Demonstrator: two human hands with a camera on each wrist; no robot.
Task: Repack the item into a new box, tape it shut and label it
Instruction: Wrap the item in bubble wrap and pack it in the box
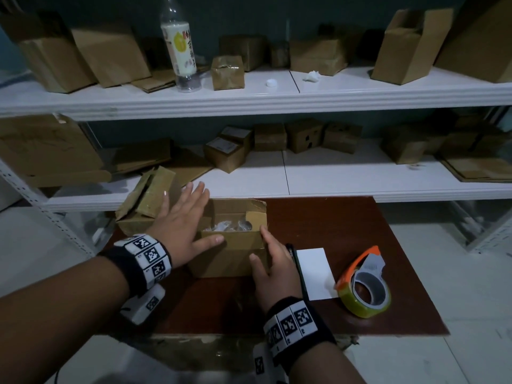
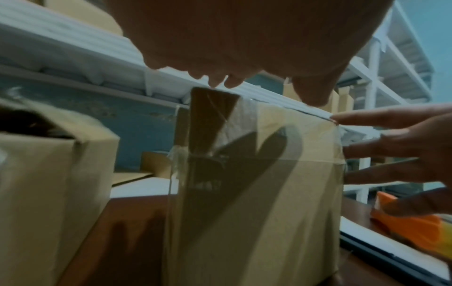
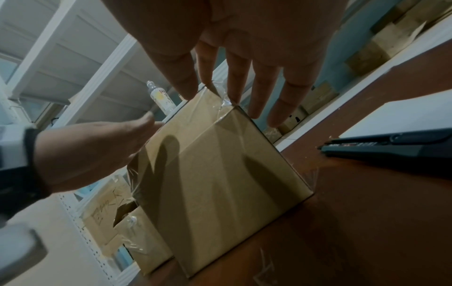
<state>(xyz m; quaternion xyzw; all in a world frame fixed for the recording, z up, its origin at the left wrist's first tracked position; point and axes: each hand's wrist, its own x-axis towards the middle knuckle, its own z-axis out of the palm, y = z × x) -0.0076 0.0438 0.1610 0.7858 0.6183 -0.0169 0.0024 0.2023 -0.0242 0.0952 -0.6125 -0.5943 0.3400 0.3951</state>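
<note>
On the brown desk (image 1: 346, 231), just in front of the white shelving, an open cardboard box (image 1: 232, 259) is standing upright with its top flaps up. Something wrapped in clear plastic (image 1: 230, 225) is lying inside it; what the item is cannot be told. Clear tape is showing along the box's near wall and corners in both wrist views.

Left hand (image 1: 182, 231) is reaching over the box's left side, fingers straight and spread, thumb lying along the near top edge. Its grip is spread wide, pinching nothing. Right hand (image 1: 273, 268) is resting against the box's near right corner, fingers straight and slightly apart, fingertips (image 3: 232, 96) touching the top edge. Its grip is likewise loose and flat, holding nothing.

Left of the open box, touching or nearly so, a second cardboard box (image 1: 146, 206) is sitting tilted, flaps partly loose.

Right of the open box, a black marker (image 1: 297, 270) is lying along the left edge of a white label sheet (image 1: 317, 273). Further right, apart from the sheet's far corner, an orange tape dispenser (image 1: 365, 284) with a roll of clear tape is resting on the desk.

Behind, two white shelves (image 1: 360, 92) are carrying many cardboard boxes, and a clear bottle (image 1: 180, 48) is standing on the upper shelf.
</note>
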